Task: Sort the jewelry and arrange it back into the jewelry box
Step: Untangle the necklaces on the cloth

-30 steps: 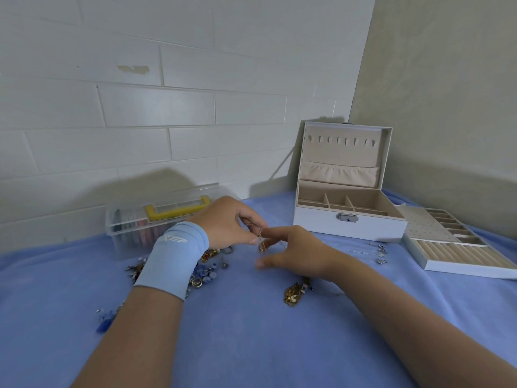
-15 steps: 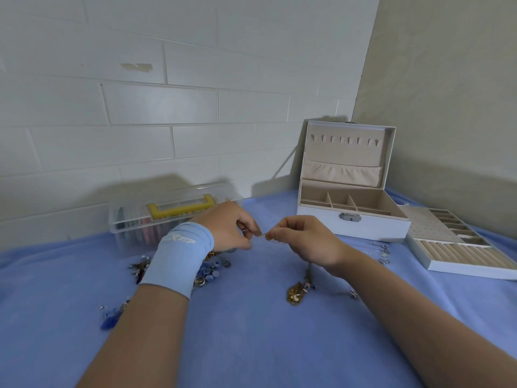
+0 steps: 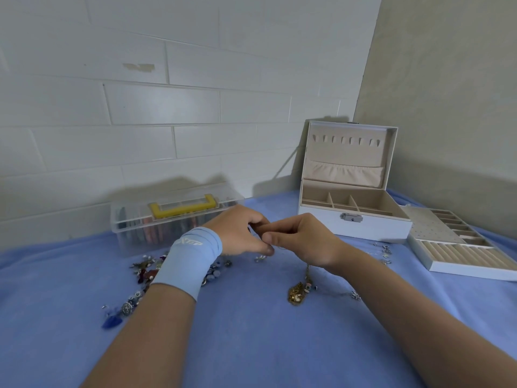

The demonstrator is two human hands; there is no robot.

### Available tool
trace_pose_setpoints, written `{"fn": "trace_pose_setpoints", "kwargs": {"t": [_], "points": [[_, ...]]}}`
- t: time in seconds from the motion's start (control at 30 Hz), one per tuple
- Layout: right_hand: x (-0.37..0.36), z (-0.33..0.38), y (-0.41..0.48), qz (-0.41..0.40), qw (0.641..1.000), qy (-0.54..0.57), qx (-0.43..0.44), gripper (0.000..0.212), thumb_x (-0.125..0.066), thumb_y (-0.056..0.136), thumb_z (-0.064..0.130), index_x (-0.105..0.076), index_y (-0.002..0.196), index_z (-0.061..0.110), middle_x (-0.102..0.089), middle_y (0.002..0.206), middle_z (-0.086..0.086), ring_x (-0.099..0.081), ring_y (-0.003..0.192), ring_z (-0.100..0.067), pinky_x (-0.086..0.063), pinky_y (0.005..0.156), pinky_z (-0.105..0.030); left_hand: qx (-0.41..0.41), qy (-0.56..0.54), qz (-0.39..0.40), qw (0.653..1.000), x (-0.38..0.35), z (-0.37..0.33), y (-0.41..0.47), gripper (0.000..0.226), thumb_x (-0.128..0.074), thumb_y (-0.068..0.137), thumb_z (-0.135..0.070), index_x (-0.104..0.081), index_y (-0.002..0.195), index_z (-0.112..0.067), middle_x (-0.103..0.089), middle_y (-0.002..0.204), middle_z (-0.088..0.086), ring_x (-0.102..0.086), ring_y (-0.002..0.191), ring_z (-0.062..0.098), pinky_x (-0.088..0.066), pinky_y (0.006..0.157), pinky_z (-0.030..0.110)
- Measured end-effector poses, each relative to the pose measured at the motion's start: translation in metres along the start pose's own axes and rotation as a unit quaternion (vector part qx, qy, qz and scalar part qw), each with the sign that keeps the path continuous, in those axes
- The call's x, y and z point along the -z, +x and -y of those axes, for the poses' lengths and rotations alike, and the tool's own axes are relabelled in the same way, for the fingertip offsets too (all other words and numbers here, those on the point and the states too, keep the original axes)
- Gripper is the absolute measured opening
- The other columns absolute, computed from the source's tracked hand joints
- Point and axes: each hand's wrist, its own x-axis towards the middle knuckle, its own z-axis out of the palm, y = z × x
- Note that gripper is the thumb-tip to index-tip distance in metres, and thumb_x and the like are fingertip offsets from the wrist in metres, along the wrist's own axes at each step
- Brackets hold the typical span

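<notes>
My left hand (image 3: 240, 233) and my right hand (image 3: 302, 240) meet fingertip to fingertip above the blue cloth, both pinching a thin chain. From my right hand the chain hangs down to a gold pendant (image 3: 296, 294) lying on the cloth. A heap of loose jewelry (image 3: 145, 271) lies under and left of my left wrist. The white jewelry box (image 3: 354, 222) stands open at the back right, its beige compartments showing nothing inside. Its removable tray (image 3: 458, 247) lies to the right of it.
A clear plastic case with a yellow handle (image 3: 173, 211) stands against the brick wall behind my left hand. Small pieces (image 3: 386, 252) lie scattered in front of the box. A blue tassel piece (image 3: 112, 320) lies at the left.
Both hands rose off the cloth and my right hand closed in on the left. The chain was lifted, with the pendant staying on the cloth.
</notes>
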Motion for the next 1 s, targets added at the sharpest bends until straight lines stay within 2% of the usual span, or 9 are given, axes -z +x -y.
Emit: {"fn": "trace_pose_setpoints", "kwargs": {"t": [0.13,0.17,0.27,0.37,0.43,0.5,0.67,0.83,1.0], "points": [[-0.001,0.0,0.0,-0.017,0.999,-0.048,0.02,0.018,-0.067,0.095,0.025,-0.08,0.105,0.032,-0.075,0.108,-0.01,-0.069,0.105,-0.026,-0.054,0.098,-0.041,0.009,-0.03,0.01,0.999,0.004,0.006,-0.002,0.02,-0.081,0.077,-0.032,-0.076,0.096,-0.03,-0.067,0.082,-0.027,-0.056,0.063,-0.011,-0.04,0.065,0.014],[0.001,0.0,0.001,-0.036,0.997,-0.064,0.023,0.017,-0.067,0.094,0.025,-0.08,0.1,0.033,-0.075,0.103,-0.009,-0.069,0.094,-0.027,-0.054,0.089,-0.04,0.016,-0.033,0.018,0.999,0.006,0.008,-0.003,0.021,-0.081,0.078,-0.033,-0.076,0.098,-0.032,-0.068,0.086,-0.028,-0.057,0.072,-0.013,-0.04,0.067,0.013],[0.009,0.0,0.001,-0.085,0.991,-0.105,0.007,0.014,-0.069,0.092,0.025,-0.075,0.103,0.032,-0.069,0.095,0.012,-0.058,0.068,-0.003,-0.045,0.069,-0.02,0.021,-0.038,0.038,0.998,0.009,0.015,-0.004,0.027,-0.08,0.079,-0.034,-0.076,0.106,-0.036,-0.071,0.103,-0.023,-0.058,0.088,-0.014,-0.042,0.075,0.01],[0.013,-0.001,0.001,-0.086,0.981,-0.172,-0.005,0.015,-0.072,0.09,0.031,-0.074,0.104,0.033,-0.069,0.099,0.018,-0.062,0.084,0.007,-0.042,0.077,-0.014,0.018,-0.044,0.025,0.999,0.01,0.015,-0.004,0.027,-0.081,0.079,-0.032,-0.075,0.104,-0.038,-0.071,0.101,-0.022,-0.062,0.078,-0.011,-0.045,0.069,0.01],[0.011,-0.001,0.002,-0.083,0.979,-0.186,-0.018,0.005,-0.072,0.091,0.032,-0.076,0.088,0.031,-0.072,0.089,0.016,-0.061,0.076,0.01,-0.041,0.073,-0.013,0.011,-0.023,0.019,0.999,0.009,0.012,-0.003,0.027,-0.08,0.079,-0.029,-0.075,0.105,-0.037,-0.072,0.099,-0.021,-0.058,0.065,-0.017,-0.042,0.064,0.01],[0.01,-0.001,0.002,-0.074,0.979,-0.189,-0.026,0.015,-0.071,0.092,0.032,-0.074,0.079,0.027,-0.071,0.08,0.012,-0.056,0.06,0.009,-0.039,0.064,-0.013,0.011,0.006,0.011,1.0,0.009,0.01,-0.002,0.028,-0.08,0.08,-0.028,-0.074,0.106,-0.036,-0.071,0.099,-0.02,-0.053,0.059,-0.021,-0.037,0.061,0.01],[0.008,0.004,0.0,-0.077,0.994,-0.073,-0.019,0.017,-0.069,0.093,0.025,-0.076,0.081,0.015,-0.064,0.067,0.01,-0.043,0.047,-0.002,-0.036,0.049,-0.014,0.014,0.057,0.0,0.998,0.006,0.006,-0.001,0.027,-0.08,0.078,-0.032,-0.074,0.105,-0.035,-0.069,0.099,-0.022,-0.053,0.067,-0.016,-0.034,0.059,0.007],[0.006,0.007,0.0,-0.073,0.997,-0.027,-0.023,0.018,-0.067,0.094,0.022,-0.075,0.08,0.012,-0.051,0.061,0.003,-0.036,0.051,-0.01,-0.032,0.048,-0.018,0.001,0.038,0.0,0.999,0.001,0.004,0.003,0.024,-0.08,0.078,-0.031,-0.077,0.102,-0.032,-0.068,0.09,-0.023,-0.053,0.064,-0.022,-0.035,0.055,0.003],[0.01,0.004,0.0,-0.092,0.994,-0.036,-0.041,0.017,-0.071,0.092,0.025,-0.076,0.079,0.016,-0.054,0.065,-0.002,-0.036,0.052,-0.01,-0.032,0.048,-0.018,-0.01,-0.038,-0.03,0.999,0.003,0.007,0.002,0.018,-0.077,0.084,-0.023,-0.079,0.101,-0.027,-0.071,0.094,-0.017,-0.054,0.065,-0.02,-0.039,0.057,-0.001]]}}
